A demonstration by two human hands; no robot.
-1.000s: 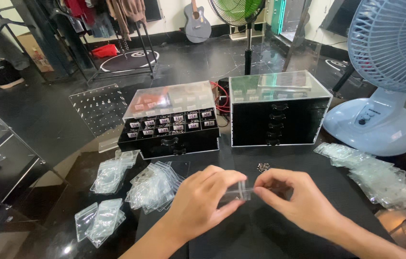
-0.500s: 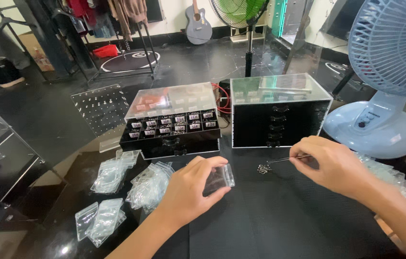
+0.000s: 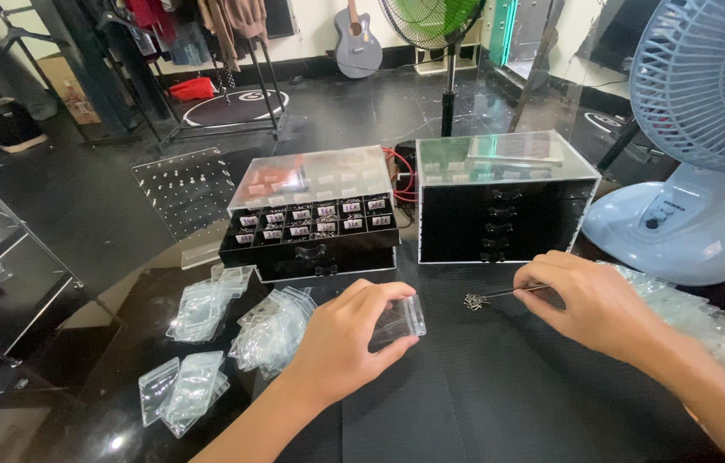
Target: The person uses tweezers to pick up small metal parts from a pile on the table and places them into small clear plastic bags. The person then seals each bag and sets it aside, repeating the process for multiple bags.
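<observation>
The left hand (image 3: 347, 336) covers most of the small clear zip bag (image 3: 399, 322), so whether anything lies inside cannot be told. The right hand (image 3: 596, 304) hides the handle end of the tweezers (image 3: 510, 292); the tiny metal pieces (image 3: 471, 301) at their tip are too small to identify. Labels in the open drawer of the left organizer box (image 3: 311, 231) are unreadable. The blue fan (image 3: 695, 129) is cut off at the right edge, and the pile of bags (image 3: 695, 319) there lies partly behind the right forearm.

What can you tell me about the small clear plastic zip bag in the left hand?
The small clear plastic zip bag is flat, glossy and see-through, roughly square, with a sealing strip along one edge. It looks empty. The left hand pinches it between thumb and fingers, holding it tilted just above the black table, near the loose piles of similar bags.
</observation>
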